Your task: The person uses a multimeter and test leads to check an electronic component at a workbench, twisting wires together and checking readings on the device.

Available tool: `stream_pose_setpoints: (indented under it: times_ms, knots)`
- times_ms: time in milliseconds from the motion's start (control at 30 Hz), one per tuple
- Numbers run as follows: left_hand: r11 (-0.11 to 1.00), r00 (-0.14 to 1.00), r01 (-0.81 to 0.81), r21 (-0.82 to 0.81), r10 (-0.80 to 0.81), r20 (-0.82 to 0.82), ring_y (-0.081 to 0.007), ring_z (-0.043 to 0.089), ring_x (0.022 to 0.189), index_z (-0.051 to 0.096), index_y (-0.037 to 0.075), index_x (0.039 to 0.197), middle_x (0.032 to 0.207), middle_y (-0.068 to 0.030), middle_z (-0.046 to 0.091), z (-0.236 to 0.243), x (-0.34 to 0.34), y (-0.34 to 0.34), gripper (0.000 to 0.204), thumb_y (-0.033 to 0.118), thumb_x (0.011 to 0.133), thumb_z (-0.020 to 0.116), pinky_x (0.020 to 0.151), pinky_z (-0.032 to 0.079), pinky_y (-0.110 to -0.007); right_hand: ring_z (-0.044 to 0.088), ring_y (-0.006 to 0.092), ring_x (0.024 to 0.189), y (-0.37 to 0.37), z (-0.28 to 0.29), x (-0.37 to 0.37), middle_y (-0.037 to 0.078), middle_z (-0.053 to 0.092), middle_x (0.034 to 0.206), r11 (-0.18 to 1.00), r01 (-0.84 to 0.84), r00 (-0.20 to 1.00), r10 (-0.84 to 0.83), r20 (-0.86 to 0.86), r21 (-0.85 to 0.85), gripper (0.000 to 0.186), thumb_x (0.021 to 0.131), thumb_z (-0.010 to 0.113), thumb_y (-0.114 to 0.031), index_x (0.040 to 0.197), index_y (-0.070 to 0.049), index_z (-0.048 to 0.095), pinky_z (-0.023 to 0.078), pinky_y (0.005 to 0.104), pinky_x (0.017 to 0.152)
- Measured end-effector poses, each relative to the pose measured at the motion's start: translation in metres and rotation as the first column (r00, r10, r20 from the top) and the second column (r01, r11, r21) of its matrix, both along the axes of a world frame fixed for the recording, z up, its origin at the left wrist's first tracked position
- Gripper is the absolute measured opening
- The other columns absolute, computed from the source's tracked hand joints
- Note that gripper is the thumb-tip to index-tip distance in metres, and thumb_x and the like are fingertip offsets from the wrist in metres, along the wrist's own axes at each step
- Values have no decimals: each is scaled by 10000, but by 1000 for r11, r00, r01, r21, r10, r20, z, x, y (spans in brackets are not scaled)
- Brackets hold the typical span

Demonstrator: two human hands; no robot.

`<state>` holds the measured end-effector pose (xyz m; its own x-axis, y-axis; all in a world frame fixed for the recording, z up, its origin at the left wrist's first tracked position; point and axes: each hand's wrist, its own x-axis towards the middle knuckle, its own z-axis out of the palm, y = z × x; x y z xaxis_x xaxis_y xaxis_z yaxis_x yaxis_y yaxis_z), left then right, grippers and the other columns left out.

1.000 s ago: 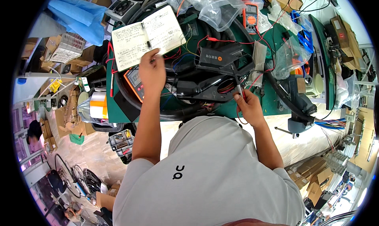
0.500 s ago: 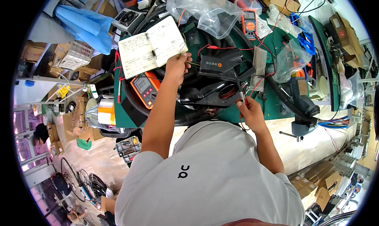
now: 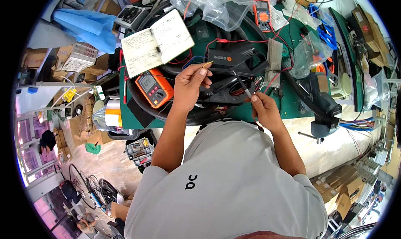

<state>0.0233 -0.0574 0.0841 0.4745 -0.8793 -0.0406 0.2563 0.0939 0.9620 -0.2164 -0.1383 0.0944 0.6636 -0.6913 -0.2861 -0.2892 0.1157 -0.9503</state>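
My left hand (image 3: pixel 189 86) is closed in a pinch on a thin yellow wire (image 3: pixel 208 64), whose end sticks out past the fingertips. It hovers just left of a black plastic housing (image 3: pixel 223 59) with an orange mark. Nearer to me lies another black housing part (image 3: pixel 223 90) with a rounded opening and a handle-like shape. My right hand (image 3: pixel 265 110) grips a slim tool (image 3: pixel 247 90) with a grey handle and a thin dark shaft, slanting up and left across the housing parts. Its exact kind is unclear. A thin wire loops below that hand.
An open notebook (image 3: pixel 173 36) lies beyond my left hand, with an orange multimeter (image 3: pixel 153 87) nearer. Another multimeter (image 3: pixel 262 15) stands at the back. Thick black cables, red leads and a plastic bag (image 3: pixel 209 7) crowd the green table. A vise-like clamp (image 3: pixel 321 118) sits at right.
My left hand has come away from the notebook's edge, with the yellow wire's end now showing at its fingertips. The right hand's tool has changed angle slightly, its shaft more plainly visible.
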Motion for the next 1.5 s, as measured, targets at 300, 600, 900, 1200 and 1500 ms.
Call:
stream_pose_setpoints:
  times_ms: [300, 600, 900, 1200, 1500]
  knots:
    - [984, 975, 92, 155, -120, 186, -65, 556, 604, 632, 22, 1098, 756, -21, 606, 12, -27, -2, 256, 217, 954, 547, 538, 457, -195, 488, 60, 578, 3, 3, -4, -19, 497, 656, 999, 23, 993, -20, 118, -28, 278, 953, 548, -256, 894, 9, 611, 367, 213, 519]
    - [980, 980, 97, 177, -124, 154, -81, 565, 663, 639, 10, 1073, 746, -17, 579, 9, -36, -12, 253, 211, 956, 541, 610, 494, -229, 462, 80, 572, 9, 3, 22, 9, 534, 690, 969, 143, 982, -113, 151, -202, 240, 886, 636, -178, 1031, 5, 581, 387, 236, 525]
    - [967, 855, 193, 168, -250, 455, -106, 560, 735, 635, 21, 1127, 888, -47, 559, 5, -33, -12, 256, 177, 952, 534, 653, 489, -246, 447, 45, 611, -5, -2, 52, -19, 506, 699, 985, 106, 982, -83, 168, -133, 147, 885, 642, -148, 927, -24, 575, 384, 206, 541]
    - [961, 631, 204, 186, -275, 726, -285, 556, 797, 652, 32, 1051, 899, -129, 535, 15, -36, -9, 197, 59, 875, 568, 697, 459, -353, 423, 34, 585, -4, 1, 51, -15, 502, 671, 994, 85, 978, -96, 184, 69, 219, 885, 658, -187, 899, 7, 557, 354, 199, 499]
    - [964, 665, 232, 129, -253, 703, -292, 563, 811, 632, 38, 1054, 920, -119, 533, 8, -34, -9, 213, 10, 856, 559, 718, 465, -353, 370, 49, 408, -11, 5, 46, -14, 474, 595, 897, 5, 999, -23, 36, 442, 269, 905, 617, -301, 852, -41, 572, 268, 224, 350]
